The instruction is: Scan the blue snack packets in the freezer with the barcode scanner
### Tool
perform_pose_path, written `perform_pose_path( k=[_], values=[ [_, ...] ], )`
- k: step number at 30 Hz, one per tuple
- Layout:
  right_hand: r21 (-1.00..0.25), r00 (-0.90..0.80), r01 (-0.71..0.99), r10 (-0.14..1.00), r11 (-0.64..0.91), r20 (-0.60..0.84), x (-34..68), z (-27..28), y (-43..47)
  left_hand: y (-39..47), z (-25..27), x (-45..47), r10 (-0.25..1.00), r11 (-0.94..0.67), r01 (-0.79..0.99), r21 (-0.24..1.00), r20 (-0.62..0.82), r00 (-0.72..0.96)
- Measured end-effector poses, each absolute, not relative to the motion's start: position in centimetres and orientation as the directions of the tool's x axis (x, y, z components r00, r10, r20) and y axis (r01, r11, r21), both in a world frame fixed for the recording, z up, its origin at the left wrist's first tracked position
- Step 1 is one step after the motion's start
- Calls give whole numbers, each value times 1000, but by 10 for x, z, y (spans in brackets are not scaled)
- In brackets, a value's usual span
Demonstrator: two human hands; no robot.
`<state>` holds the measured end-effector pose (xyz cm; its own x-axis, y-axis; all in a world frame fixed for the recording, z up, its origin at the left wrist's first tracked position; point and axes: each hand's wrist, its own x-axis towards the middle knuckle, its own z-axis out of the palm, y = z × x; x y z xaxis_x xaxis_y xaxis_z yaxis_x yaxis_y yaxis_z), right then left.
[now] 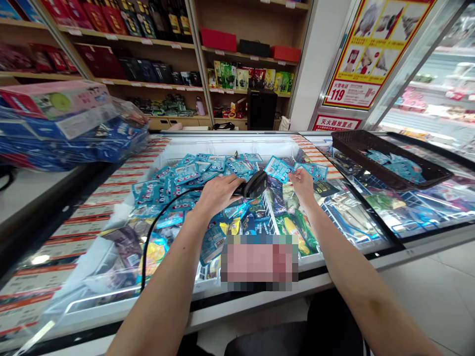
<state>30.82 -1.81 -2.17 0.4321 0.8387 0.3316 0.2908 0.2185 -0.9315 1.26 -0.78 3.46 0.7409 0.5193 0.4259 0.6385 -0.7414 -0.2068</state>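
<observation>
Gripping a black plastic handheld barcode scanner in the left hand, with fingers wrapped round the handle. Pinching a flat, glossy, light-blue plastic packet in the right hand, by the end at four o'clock on the packet. Holding the packet at ten o'clock from the right hand and at two o'clock from the left, putting the right hand nearer. Slanting the packet's long axis from ten o'clock down to four, and pointing the scanner's head toward two, just beside the packet's far end. Leaving the gap between scanner and packet too hard to judge from this angle. Trailing a thin black cable from beside the left hand, curving toward seven o'clock. Reaching over a white-walled chest freezer, having a heap of similar blue packets at ten o'clock from the left hand and green-and-yellow plastic bags at six from the right. Showing a dark-brown rectangular woven basket at two o'clock from the right hand, carrying more blue packets, and brown wooden shelves at twelve.
</observation>
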Motion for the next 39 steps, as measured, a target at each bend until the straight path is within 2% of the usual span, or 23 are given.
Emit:
perform_pose_path(
  k=[16,20,23,26,31,36,39],
  values=[
    [-941,441,269,842,207,311,307,-21,-19,-8,34,12,521,-733,644,-218,428,738],
    [-922,463,345,823,176,330,312,-18,-20,-7,33,13,515,-743,640,-198,442,735],
    [-845,535,530,747,66,394,325,-10,-25,-6,32,13,509,-749,634,-192,446,736],
    [-734,599,668,672,-121,435,340,-1,-33,-5,31,12,505,-752,630,-192,446,739],
    [-616,679,678,662,-401,316,358,8,-43,-4,30,12,500,-748,630,-210,446,742],
    [-509,742,645,627,-570,238,363,6,-47,-5,31,12,506,-737,635,-230,436,745],
    [-472,763,631,604,-616,232,361,7,-49,-5,32,12,516,-733,642,-226,431,740]
  ],
)
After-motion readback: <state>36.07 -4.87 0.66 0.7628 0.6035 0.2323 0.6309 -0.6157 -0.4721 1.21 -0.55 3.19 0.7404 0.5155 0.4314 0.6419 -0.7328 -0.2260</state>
